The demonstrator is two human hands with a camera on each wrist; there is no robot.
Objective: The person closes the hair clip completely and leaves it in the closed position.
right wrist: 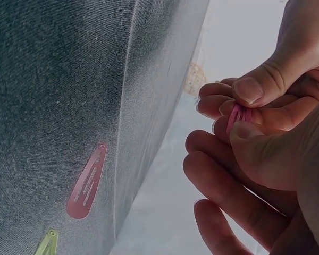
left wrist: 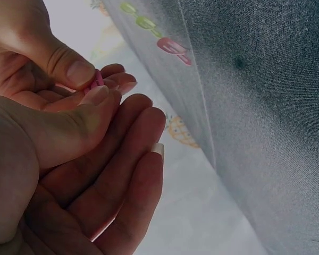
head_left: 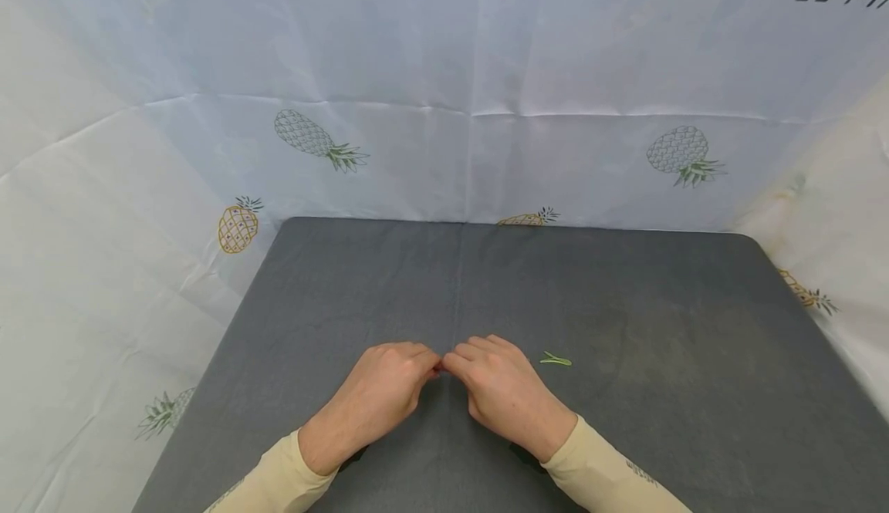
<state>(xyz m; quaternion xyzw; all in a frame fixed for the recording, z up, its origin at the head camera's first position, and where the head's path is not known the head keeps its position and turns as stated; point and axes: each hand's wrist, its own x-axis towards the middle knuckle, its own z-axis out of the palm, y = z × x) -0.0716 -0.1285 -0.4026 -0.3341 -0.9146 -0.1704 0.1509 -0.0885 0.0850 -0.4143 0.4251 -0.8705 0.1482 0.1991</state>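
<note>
My left hand [head_left: 385,382] and right hand [head_left: 496,382] meet fingertip to fingertip over the grey cloth. Between them is a small pink snap hair clip [right wrist: 239,114], pinched by thumb and fingers of both hands. In the left wrist view just a sliver of this pink clip [left wrist: 98,79] shows between the two thumbs. The fingers cover much of it, and from the head it is mostly hidden. A second pink snap clip [right wrist: 86,183] lies on the cloth in the right wrist view, with a green snap clip [right wrist: 47,244] below it, cut off by the frame.
A grey cloth-covered table [head_left: 660,328] spreads around the hands. To the right of the right hand lies a green clip [head_left: 556,359]. Green clips [left wrist: 146,23] and a pink clip [left wrist: 171,45] lie in a row in the left wrist view. A pineapple-print curtain [head_left: 417,158] surrounds the table.
</note>
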